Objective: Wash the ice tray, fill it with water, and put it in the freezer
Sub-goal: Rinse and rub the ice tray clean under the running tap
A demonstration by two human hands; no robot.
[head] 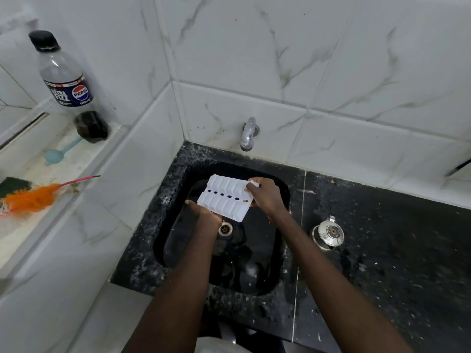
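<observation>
A white plastic ice tray (225,197) is held bottom-up over the black sink (178,179), below the chrome tap (248,135). Its rounded cell backs face me, with a row of dark holes along the middle. My left hand (204,212) grips the tray's near left edge from underneath. My right hand (263,194) holds its far right end, fingers curled over the corner. No water is seen running from the tap. The sink's metal drain (225,229) shows just under the tray.
A black stone counter (382,238) lies right of the sink, with a steel lid (328,234) on it. On the left ledge stand a Pepsi bottle (66,82), a blue scoop (57,154), an orange feather duster (33,198) and a green scrub pad (12,186).
</observation>
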